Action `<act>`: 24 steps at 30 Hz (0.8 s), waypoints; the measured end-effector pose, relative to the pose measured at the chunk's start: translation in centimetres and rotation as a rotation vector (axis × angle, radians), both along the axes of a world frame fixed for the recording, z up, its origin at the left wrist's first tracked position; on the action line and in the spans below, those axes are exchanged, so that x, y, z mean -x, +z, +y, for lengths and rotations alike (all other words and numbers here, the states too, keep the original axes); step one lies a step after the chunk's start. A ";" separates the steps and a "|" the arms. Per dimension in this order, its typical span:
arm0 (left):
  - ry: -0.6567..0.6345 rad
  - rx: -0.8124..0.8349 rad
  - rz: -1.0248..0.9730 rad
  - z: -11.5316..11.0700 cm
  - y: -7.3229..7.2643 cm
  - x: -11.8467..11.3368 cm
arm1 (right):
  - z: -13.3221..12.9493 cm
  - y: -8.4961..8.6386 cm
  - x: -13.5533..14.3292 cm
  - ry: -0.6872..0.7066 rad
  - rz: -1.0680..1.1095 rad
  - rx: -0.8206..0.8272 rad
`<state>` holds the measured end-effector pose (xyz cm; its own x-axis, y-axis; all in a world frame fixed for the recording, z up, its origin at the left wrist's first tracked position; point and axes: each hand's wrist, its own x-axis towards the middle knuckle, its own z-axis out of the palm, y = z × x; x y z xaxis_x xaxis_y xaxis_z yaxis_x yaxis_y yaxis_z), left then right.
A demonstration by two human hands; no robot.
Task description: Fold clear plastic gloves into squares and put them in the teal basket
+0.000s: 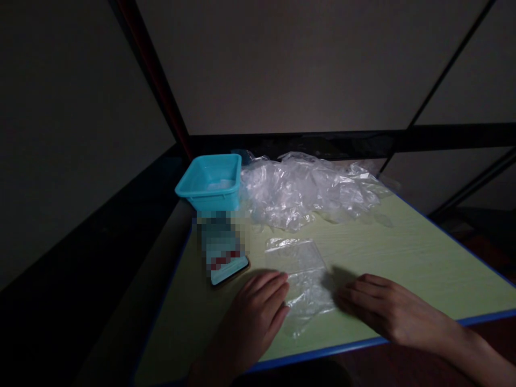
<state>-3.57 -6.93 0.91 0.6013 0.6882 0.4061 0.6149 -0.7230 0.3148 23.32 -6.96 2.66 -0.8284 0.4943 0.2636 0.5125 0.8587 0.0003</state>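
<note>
A clear plastic bag [302,282] lies flat on the pale green table [403,252], near its front edge. My left hand [258,314] rests at the bag's left side, fingers bent and close together, the fingertips at its edge. At the bag's right side is my right hand [374,306], its fingers pressed together and pointing left; what is under its fingertips is hidden in shadow. A large heap of crumpled clear plastic bags [310,188] lies behind, along the back of the table.
A turquoise basket [217,200] with something whitish inside stands at the back left corner. In front of it lies a phone [229,271], its screen partly pixelated. Blue edging runs round the table, and a panelled wall [290,70] rises behind it.
</note>
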 end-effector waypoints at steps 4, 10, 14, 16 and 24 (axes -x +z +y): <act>0.026 -0.017 -0.017 0.0 -0.5 0.1 | -0.1 0.2 0.2 -0.003 -0.040 0.044; 0.012 -0.007 -0.014 -0.1 -0.6 0.2 | -0.3 0.6 0.5 -0.073 -0.035 0.141; 0.014 -0.006 -0.031 -0.1 -0.5 0.1 | -0.4 0.4 0.4 -0.010 -0.057 0.018; 0.016 -0.020 -0.027 -0.1 -0.5 0.1 | -0.4 0.4 0.5 -0.014 -0.043 -0.003; 0.022 -0.036 -0.029 -0.1 -0.5 0.1 | -0.2 0.1 0.6 0.000 -0.017 -0.032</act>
